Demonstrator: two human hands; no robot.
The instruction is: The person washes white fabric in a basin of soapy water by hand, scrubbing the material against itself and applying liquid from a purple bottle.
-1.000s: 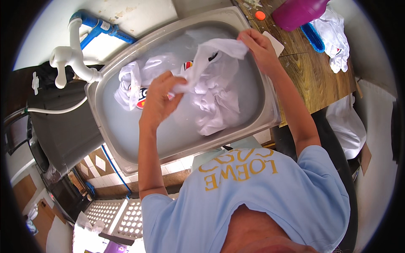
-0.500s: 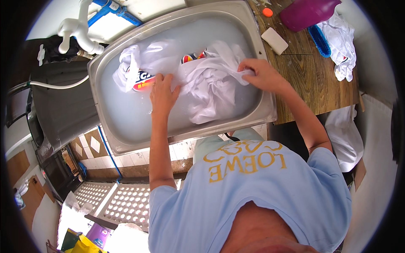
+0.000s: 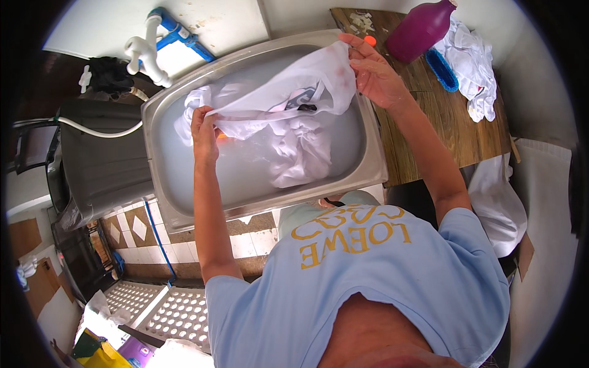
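Note:
A thin, wet white garment (image 3: 328, 76) with dark printing is lifted and stretched between my hands above the basin. My left hand (image 3: 205, 132) is closed on its left edge. At the basin's far right rim, my right hand (image 3: 380, 76) holds the other end, its fingers partly extended along the cloth. Below the raised part, more white cloth (image 3: 300, 159) lies bunched in the cloudy water. Another white bundle (image 3: 195, 104) sits in the water just beyond my left hand. A metal basin (image 3: 270, 208) surrounds them.
Right of the basin, a wooden counter (image 3: 417, 138) carries a purple bottle (image 3: 420, 30), a blue brush (image 3: 442, 70), an orange cap (image 3: 370, 40) and a heap of white clothes (image 3: 469, 67). A white tap (image 3: 147, 52) stands at the far left.
The garment has come up out of the water and been spread. My left hand moved left, my right hand up and away. The white soap bar on the counter no longer shows.

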